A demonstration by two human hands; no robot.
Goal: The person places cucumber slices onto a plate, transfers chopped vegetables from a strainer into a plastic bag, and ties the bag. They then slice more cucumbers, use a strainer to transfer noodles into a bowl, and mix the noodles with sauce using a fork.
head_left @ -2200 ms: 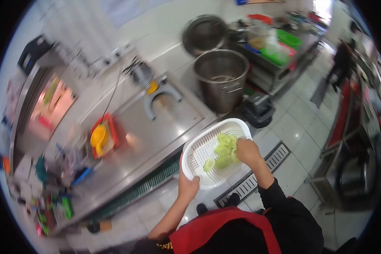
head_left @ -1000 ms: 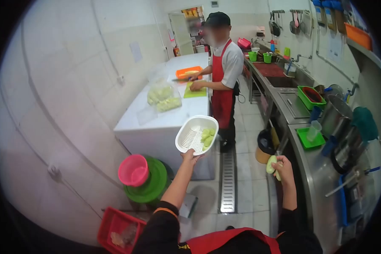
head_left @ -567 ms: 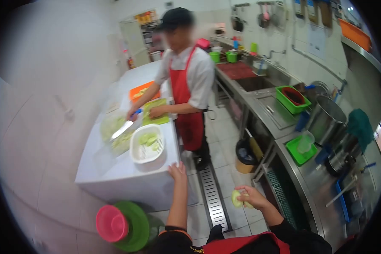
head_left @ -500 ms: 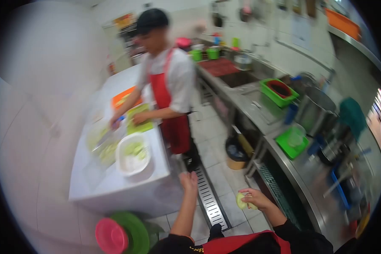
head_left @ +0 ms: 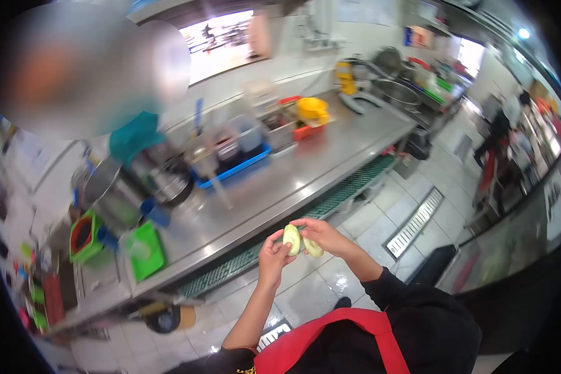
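Observation:
My left hand [head_left: 272, 254] grips an oval, pale green vegetable piece [head_left: 291, 238] between thumb and fingers, its cut face showing. Close beside it, my right hand [head_left: 321, 235] is closed on a second pale green vegetable piece [head_left: 313, 249], partly covered by the fingers. Both hands are together in front of my red apron [head_left: 330, 327], above the tiled floor and just short of the counter edge. The exact kind of vegetable is not clear.
A steel counter [head_left: 230, 221] runs across ahead, bearing a green tray [head_left: 146, 262], a blue tray [head_left: 237, 169] with containers, a yellow jug [head_left: 311, 110] and steel pots. A floor drain [head_left: 416, 221] lies right. Another person [head_left: 505, 134] stands far right.
My view has swung right, from the co-worker's white table to the steel counter. My hands have come together, and my left hand, empty before, now holds one of the pale green pieces.

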